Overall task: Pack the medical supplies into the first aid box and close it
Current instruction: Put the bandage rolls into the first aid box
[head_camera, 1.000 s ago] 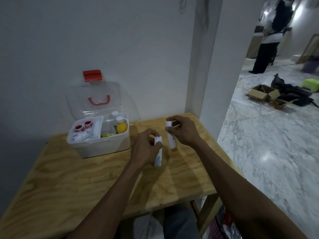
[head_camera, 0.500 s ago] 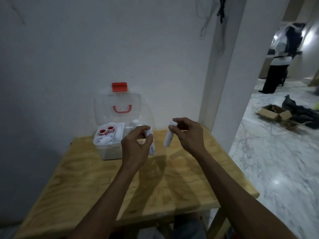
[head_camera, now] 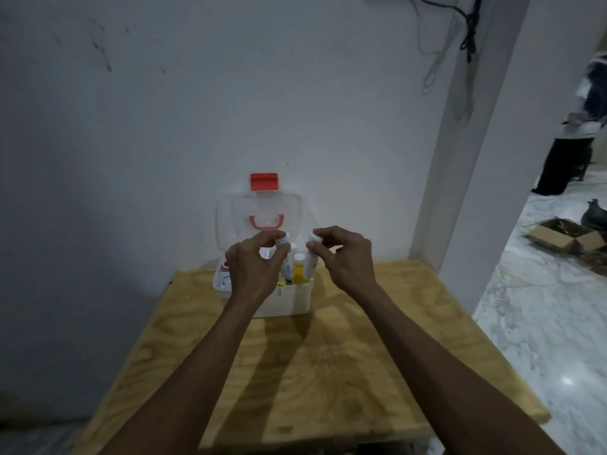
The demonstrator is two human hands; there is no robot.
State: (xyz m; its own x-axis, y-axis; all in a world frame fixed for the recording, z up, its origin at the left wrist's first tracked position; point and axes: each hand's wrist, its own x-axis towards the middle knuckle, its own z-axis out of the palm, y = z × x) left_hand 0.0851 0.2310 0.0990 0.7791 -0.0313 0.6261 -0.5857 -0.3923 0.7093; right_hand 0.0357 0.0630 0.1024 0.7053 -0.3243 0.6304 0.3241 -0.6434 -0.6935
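White tubes (head_camera: 309,257), labels unreadable.

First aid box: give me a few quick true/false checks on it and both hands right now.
1. The first aid box has its lid shut. False: the lid stands open against the wall.
2. Each hand holds a white tube. True: left hand holds a tube, right hand holds another tube.
3. Both tubes lie flat on the table. False: they are held above the box.
4. A yellow bottle is in the box. True.
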